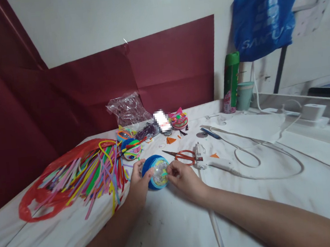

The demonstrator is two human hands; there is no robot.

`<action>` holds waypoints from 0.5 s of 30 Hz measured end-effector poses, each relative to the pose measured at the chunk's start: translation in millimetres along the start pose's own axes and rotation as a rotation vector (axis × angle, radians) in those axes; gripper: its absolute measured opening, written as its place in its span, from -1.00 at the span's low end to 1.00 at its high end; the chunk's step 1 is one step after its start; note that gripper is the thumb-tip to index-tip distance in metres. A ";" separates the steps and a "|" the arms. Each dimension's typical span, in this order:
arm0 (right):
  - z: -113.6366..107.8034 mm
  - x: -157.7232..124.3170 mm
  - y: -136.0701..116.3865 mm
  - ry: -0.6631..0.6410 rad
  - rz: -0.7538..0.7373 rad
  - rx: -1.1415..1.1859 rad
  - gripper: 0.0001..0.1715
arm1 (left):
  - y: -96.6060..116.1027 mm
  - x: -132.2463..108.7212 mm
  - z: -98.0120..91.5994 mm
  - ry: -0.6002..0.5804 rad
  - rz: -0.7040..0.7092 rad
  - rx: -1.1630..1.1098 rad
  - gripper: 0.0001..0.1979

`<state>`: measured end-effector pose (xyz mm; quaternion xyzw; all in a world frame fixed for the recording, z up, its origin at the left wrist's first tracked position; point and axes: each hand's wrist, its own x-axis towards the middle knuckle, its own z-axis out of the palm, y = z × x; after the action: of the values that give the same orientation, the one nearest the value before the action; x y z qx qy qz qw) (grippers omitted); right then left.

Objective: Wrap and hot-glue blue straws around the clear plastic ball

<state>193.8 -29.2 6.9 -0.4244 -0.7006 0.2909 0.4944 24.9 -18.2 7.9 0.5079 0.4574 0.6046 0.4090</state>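
Observation:
My left hand (139, 182) is wrapped around the side of a round ball (151, 165), banded in dark and light blue, with a clear, shiny area facing me. Some yellow and a bit of green show on that clear area. My right hand (184, 177) is closed in a pinch against the ball's right edge, and whatever is between its fingertips is too small to tell. Just beyond the right hand lie orange-handled scissors (184, 156) and a white glue gun (200, 157).
Many colourful pipe cleaners (94, 178) spill from a red plastic bag (29, 212) at left. Decorated balls, one multicoloured (131, 148) and one pink (179, 120), stand behind. A white cable (272, 176) loops at right. A green spray can (231, 83) and a cup (244, 96) stand at the back.

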 end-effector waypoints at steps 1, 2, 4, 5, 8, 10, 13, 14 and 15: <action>-0.3 0.1 -0.6 0.001 -0.001 -0.002 -0.85 | -0.2 0.0 -0.2 -0.003 0.002 0.001 -0.47; -0.6 0.3 -1.1 -0.002 0.001 -0.003 -0.85 | -0.4 0.2 -0.4 -0.006 0.003 0.003 -0.47; -0.8 0.5 -1.5 -0.017 0.012 0.011 -0.85 | -1.1 0.7 -1.0 -0.004 0.011 0.009 -0.48; -0.5 0.6 -1.2 -0.026 0.018 0.027 -0.85 | -1.5 1.0 -1.2 0.001 0.017 0.014 -0.48; 1.5 0.1 0.6 -0.037 0.022 0.084 -0.86 | -1.9 2.2 -1.4 0.018 0.015 -0.006 -0.51; 2.3 -0.2 1.7 -0.034 0.010 0.106 -0.87 | -0.4 3.0 -1.1 0.019 -0.035 -0.071 -0.51; -3.3 2.0 1.6 -0.021 -0.035 0.089 -0.89 | 4.1 4.6 -1.5 0.017 -0.115 -0.176 -0.53; -8.3 4.3 1.2 -0.005 -0.061 0.065 -0.89 | 5.6 5.4 -2.2 0.022 -0.130 -0.204 -0.53; -15.2 7.6 0.7 0.014 -0.083 0.027 -0.89 | 6.9 6.3 -3.2 0.030 -0.138 -0.226 -0.53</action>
<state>207.2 -22.3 14.9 -0.3903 -0.7102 0.2765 0.5165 20.6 -14.3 15.9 0.4170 0.4264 0.6302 0.4971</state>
